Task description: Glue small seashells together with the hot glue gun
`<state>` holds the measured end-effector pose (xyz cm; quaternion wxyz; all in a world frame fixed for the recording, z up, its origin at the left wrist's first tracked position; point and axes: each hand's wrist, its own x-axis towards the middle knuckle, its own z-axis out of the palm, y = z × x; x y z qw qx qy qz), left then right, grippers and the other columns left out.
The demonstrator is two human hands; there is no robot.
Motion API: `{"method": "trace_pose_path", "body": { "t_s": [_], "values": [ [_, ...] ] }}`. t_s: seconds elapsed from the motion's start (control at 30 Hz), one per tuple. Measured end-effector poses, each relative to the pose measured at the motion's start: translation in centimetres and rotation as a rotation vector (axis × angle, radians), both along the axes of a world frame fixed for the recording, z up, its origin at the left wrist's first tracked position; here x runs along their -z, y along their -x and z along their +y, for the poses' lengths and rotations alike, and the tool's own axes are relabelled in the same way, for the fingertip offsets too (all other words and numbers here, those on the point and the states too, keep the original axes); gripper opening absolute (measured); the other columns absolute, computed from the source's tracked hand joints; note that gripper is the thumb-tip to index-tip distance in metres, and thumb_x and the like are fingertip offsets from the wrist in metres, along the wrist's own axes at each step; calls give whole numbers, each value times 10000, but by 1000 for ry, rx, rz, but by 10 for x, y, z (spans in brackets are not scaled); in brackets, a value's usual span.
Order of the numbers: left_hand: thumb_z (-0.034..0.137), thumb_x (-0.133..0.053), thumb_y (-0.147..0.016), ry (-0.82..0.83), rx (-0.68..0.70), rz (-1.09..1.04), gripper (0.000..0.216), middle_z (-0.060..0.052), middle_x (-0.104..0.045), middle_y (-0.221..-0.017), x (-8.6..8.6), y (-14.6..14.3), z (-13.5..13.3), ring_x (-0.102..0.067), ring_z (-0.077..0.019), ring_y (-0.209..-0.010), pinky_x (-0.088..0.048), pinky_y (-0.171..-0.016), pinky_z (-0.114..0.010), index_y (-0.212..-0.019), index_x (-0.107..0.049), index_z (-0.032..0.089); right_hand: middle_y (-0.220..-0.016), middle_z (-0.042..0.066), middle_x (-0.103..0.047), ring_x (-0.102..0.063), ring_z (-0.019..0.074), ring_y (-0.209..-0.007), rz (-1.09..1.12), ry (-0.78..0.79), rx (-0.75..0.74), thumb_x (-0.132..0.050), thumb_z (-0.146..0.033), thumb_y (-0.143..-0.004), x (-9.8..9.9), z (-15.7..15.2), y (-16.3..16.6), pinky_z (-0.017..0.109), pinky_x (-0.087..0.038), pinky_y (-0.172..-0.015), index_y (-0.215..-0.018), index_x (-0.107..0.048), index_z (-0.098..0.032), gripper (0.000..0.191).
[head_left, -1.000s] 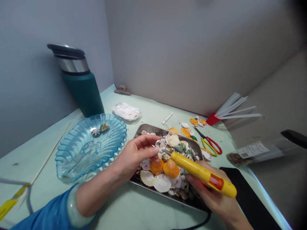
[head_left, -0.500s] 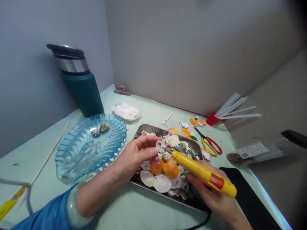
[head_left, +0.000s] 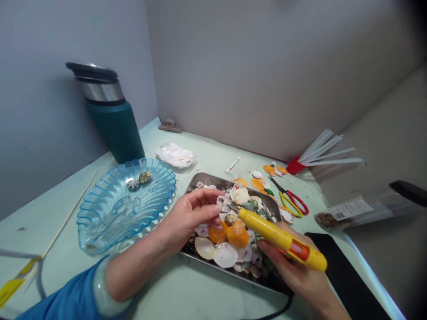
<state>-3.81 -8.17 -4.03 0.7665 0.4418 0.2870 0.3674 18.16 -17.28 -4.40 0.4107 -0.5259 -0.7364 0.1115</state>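
Note:
My right hand (head_left: 296,262) is closed round a yellow hot glue gun (head_left: 276,235), whose metal nozzle points left at the fingertips of my other hand. With thumb and fingers pinched, my left hand (head_left: 196,211) holds a small whitish shell (head_left: 222,202) by the nozzle tip. Both hands are over a metal tray (head_left: 213,178) heaped with shells. Orange scallop shells (head_left: 238,234), a white shell (head_left: 226,255) and a speckled snail shell (head_left: 230,218) lie just below the nozzle. A pale scallop shell (head_left: 240,194) sits above it.
Left stands a blue clear shell-shaped dish (head_left: 100,213) with two snail shells, and behind it a teal bottle (head_left: 115,129). Scissors (head_left: 290,198), orange shells and a red cup (head_left: 295,166) of glue sticks are to the right. A white packet (head_left: 175,155) lies at the back.
The glue gun and my right hand have shifted very slightly to the left. My left hand stays where it was.

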Motion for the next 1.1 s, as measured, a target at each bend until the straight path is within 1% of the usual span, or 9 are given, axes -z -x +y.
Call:
{"method": "trace_pose_path", "body": {
  "t_s": [0.1, 0.27, 0.43, 0.77, 0.93, 1.1],
  "values": [
    [274, -748, -731, 1, 1, 1, 298, 4, -636, -840, 1, 0, 0, -606, -77, -602, -480, -623, -230, -1008, -669, 200, -602, -29, -578, -551, 114, -477, 0, -6, -8, -620, -219, -847, 1, -1, 0, 231, -451, -435, -715, -566, -209, 142],
    [269, -745, -736, 1, -1, 3, 293, 9, -634, -835, 1, 0, 0, -611, -72, -597, -484, -634, -230, -1008, -666, 197, -647, -24, -610, -581, 118, -511, -4, 28, -38, -626, -225, -847, 1, -2, -1, 229, -474, -466, -774, -583, -210, 85],
    [268, -740, -741, -2, 7, -3, 294, 8, -637, -841, 2, 0, 0, -611, -72, -602, -480, -629, -225, -1016, -662, 200, -636, -27, -593, -565, 114, -503, -18, 37, -50, -624, -215, -844, 2, -2, -2, 231, -456, -463, -778, -577, -208, 81],
    [285, -742, -741, 6, 14, -16, 312, 14, -613, -803, 2, 1, 0, -608, -76, -617, -495, -663, -234, -1028, -658, 194, -632, -31, -574, -546, 110, -493, 28, 15, 16, -617, -206, -853, 8, -2, -4, 224, -435, -443, -785, -567, -219, 86],
    [279, -741, -745, -2, 10, -13, 310, 3, -619, -876, 3, 1, 0, -610, -74, -652, -498, -661, -223, -1034, -658, 203, -649, -32, -582, -557, 102, -516, -12, -14, -27, -634, -209, -843, 5, -1, -3, 217, -458, -482, -770, -575, -213, 93],
    [265, -727, -758, -11, 13, -25, 290, -6, -608, -908, 4, 1, 1, -604, -83, -698, -503, -684, -232, -1034, -662, 207, -639, -38, -583, -553, 92, -501, 2, -3, 9, -634, -202, -843, 5, -1, -2, 205, -449, -464, -754, -571, -211, 109]
  ]
}}
